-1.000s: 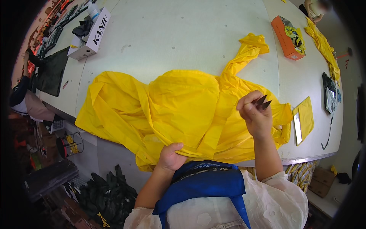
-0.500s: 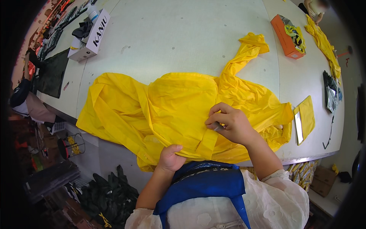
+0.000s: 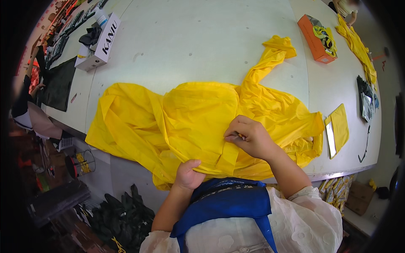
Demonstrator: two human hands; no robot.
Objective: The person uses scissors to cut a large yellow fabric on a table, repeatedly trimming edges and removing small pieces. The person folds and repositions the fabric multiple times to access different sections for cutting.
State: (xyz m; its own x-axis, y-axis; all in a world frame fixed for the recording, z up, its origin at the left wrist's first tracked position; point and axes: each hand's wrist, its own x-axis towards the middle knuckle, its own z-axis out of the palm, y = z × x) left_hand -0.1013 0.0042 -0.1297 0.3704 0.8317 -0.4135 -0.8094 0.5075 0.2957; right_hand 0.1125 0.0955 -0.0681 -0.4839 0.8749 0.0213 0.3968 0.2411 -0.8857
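A yellow jacket of thin, creased fabric lies spread across the near side of the table, one twisted sleeve stretching away to the far right. At its near edge my left hand pinches the fabric, thumb on top and fingers underneath. My right hand is closed above the middle of the jacket, beside a folded yellow strip. Part of a small grey, metallic-looking tool shows between its curled fingers; most of it is hidden, so its kind is unclear.
A yellow pouch lies to the right. Beyond are an orange box of cords and a white box holding dark cloth. At left, a person stands beside a black sheet. Dark garments are heaped below the table.
My right hand has shifted slightly left, and less of the grey tool shows. My left hand keeps its place on the edge. The person at left has moved their arms.
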